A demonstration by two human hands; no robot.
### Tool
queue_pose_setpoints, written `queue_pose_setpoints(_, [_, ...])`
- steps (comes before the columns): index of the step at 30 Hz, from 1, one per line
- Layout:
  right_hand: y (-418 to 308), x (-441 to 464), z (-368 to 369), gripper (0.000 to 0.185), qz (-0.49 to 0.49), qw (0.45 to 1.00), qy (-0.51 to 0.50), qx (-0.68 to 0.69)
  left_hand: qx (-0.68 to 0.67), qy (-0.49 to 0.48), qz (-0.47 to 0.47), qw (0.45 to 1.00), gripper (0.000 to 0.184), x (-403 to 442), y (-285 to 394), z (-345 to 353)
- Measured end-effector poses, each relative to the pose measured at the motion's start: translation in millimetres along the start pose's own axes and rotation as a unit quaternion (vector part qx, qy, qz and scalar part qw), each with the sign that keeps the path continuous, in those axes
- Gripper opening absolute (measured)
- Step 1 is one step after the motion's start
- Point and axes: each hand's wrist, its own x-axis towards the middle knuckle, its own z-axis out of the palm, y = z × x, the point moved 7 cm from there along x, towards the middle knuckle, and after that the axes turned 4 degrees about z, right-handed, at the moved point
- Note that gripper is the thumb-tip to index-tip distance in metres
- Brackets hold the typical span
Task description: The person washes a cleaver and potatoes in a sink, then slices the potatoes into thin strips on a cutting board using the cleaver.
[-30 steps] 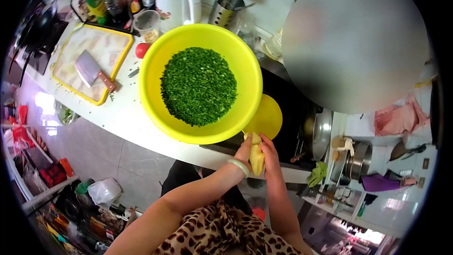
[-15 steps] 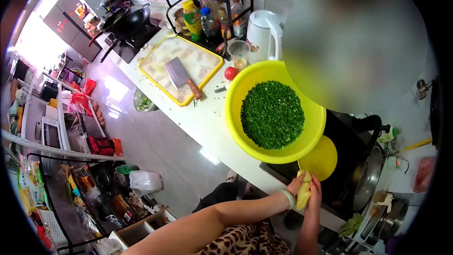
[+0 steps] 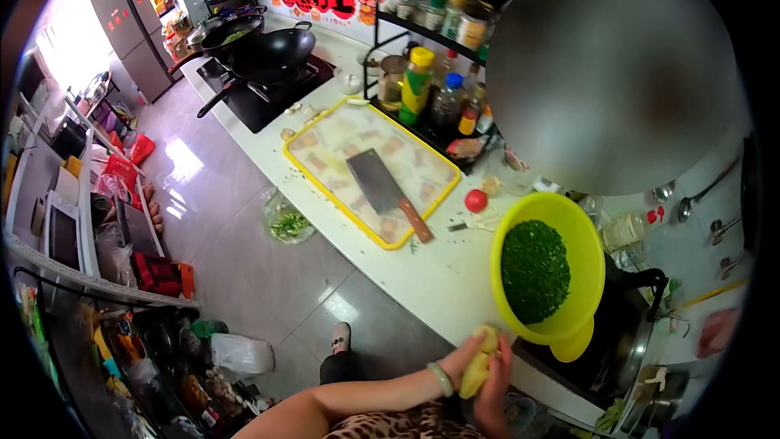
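Note:
My left hand [image 3: 460,364], with a pale bangle at the wrist, and my right hand [image 3: 495,384] are both closed around a pale yellow, lumpy thing [image 3: 474,376]. Its exact kind is not clear. They hold it by the counter's front edge, below and left of a big yellow bowl [image 3: 501,297]. Finely chopped greens [image 3: 535,272] lie in the bowl. A rounded yellow piece [image 3: 574,344] sticks out from beneath the bowl's near side. To the left, a cleaver [image 3: 379,181] rests on a yellow-rimmed cutting board [image 3: 325,187].
A small red round item [image 3: 475,200] sits between board and bowl. Behind the board stands a black rack [image 3: 382,37] with bottles and jars. Black woks [image 3: 272,56] are on the far-left stove. A dark cooktop [image 3: 561,366] lies beneath the bowl.
The view has turned left, so the bowl and board appear farther right. My hands have moved away from the rounded yellow piece toward the counter edge, still holding the lumpy thing.

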Motion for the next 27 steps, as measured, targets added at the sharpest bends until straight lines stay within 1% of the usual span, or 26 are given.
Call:
queue_pose_setpoints(1, [-2.7,0.3,37.6,0.043,0.004,1.0,-0.02,0.004,-0.039,-0.054,0.035,0.997,0.046,5.5,16.3,-31.8])
queue_pose_setpoints(2, [-8.8,-3.2,76.9,0.042,0.015,0.999,-0.041,0.007,-0.06,-0.103,0.065,0.991,0.046,-15.6,46.5,-45.7])
queue_pose_setpoints(3, [-12.2,-0.3,108.3,0.042,-0.041,0.993,-0.085,-0.065,-0.081,-0.093,0.082,0.989,0.046,-42.7,80.2,-52.0])
queue_pose_setpoints(4, [-20.1,3.8,147.5,0.042,-0.103,0.978,-0.13,-0.129,-0.09,-0.12,0.111,0.982,0.048,-61.8,111.2,-62.7])
queue_pose_setpoints(5, [-31.5,1.8,184.0,0.04,-0.161,0.962,-0.159,-0.155,-0.102,-0.103,0.148,0.978,0.05,-80.4,140.7,-74.9])
queue_pose_setpoints(6, [-42.8,3.8,213.6,0.04,-0.172,0.96,-0.161,-0.149,-0.116,-0.088,0.185,0.972,0.051,-97.9,169.3,-83.8])
queue_pose_setpoints(7, [-60.9,-2.5,244.8,0.039,-0.247,0.928,-0.19,-0.205,-0.111,-0.091,0.191,0.971,0.051,-110.7,190.0,-89.7])
queue_pose_setpoints(8, [-75.9,-10.3,272.2,0.038,-0.315,0.887,-0.215,-0.261,-0.125,-0.115,0.236,0.957,0.053,-124.5,212.4,-92.9])
queue_pose_setpoints(9, [-88.2,-11.6,292.8,0.037,-0.354,0.874,-0.219,-0.251,-0.13,-0.127,0.256,0.95,0.054,-128.5,228.2,-97.1])
queue_pose_setpoints(10, [-95.0,-6.2,307.9,0.037,-0.354,0.875,-0.215,-0.249,-0.136,-0.139,0.275,0.942,0.055,-132.7,244.1,-101.3])
queue_pose_setpoints(12, [-105.9,-1.6,338.1,0.038,-0.415,0.829,-0.237,-0.292,-0.154,-0.184,0.318,0.917,0.057,-132.6,276.5,-102.2])
queue_pose_setpoints(13, [-107.7,7.0,349.1,0.038,-0.429,0.824,-0.233,-0.287,-0.159,-0.2,0.332,0.908,0.058,-132.8,291.5,-100.3])
queue_pose_setpoints(14, [-108.8,17.1,358.9,0.038,-0.432,0.824,-0.234,-0.282,-0.164,-0.217,0.346,0.898,0.06,-133.3,306.2,-98.2])
queue_pose_setpoints(16, [-108.4,38.6,374.3,0.036,-0.427,0.829,-0.256,-0.255,-0.16,-0.217,0.383,0.884,0.061,-124.2,335.1,-107.7])
queue_pose_setpoints(17, [-115.8,48.3,380.5,0.034,-0.441,0.825,-0.248,-0.25,-0.162,-0.176,0.374,0.896,0.059,-110.9,347.2,-119.1])
queue_pose_setpoints(18, [-114.8,57.6,382.4,0.034,-0.436,0.829,-0.251,-0.243,-0.159,-0.167,0.376,0.898,0.059,-105.4,356.1,-130.5])
queue_pose_setpoints(20, [-113.7,91.8,382.2,0.033,-0.358,0.881,-0.256,-0.172,-0.175,-0.3,0.326,0.879,0.054,-108.1,379.6,-120.3])
queue_pose_setpoints(21, [-126.7,100.6,380.2,0.033,-0.389,0.869,-0.229,-0.202,-0.159,-0.268,0.329,0.891,0.054,-107.8,391.5,-118.8])
queue_pose_setpoints(22, [-122.1,115.8,372.7,0.033,-0.381,0.875,-0.224,-0.198,-0.143,-0.235,0.33,0.903,0.054,-107.5,403.3,-117.5])
queue_pose_setpoints(23, [-108.5,138.1,361.1,0.034,-0.347,0.887,-0.201,-0.231,-0.135,-0.251,0.318,0.904,0.055,-101.2,415.6,-121.9])
queue_pose_setpoints(24, [-97.5,157.3,350.2,0.034,-0.313,0.895,-0.178,-0.264,-0.135,-0.233,0.31,0.912,0.055,-97.2,428.8,-123.7])
queue_pose_setpoints(25, [-91.8,168.4,339.1,0.034,-0.308,0.896,-0.175,-0.266,-0.135,-0.215,0.302,0.919,0.054,-93.4,442.0,-125.3])
queue_pose_setpoints(26, [-79.0,180.6,325.4,0.035,-0.248,0.908,-0.173,-0.29,-0.135,-0.197,0.293,0.926,0.054,-89.2,455.3,-127.4])
queue_pose_setpoints(27, [-67.9,188.5,314.5,0.035,-0.185,0.916,-0.167,-0.314,-0.099,-0.177,0.275,0.94,0.053,-78.9,470.2,-137.4])
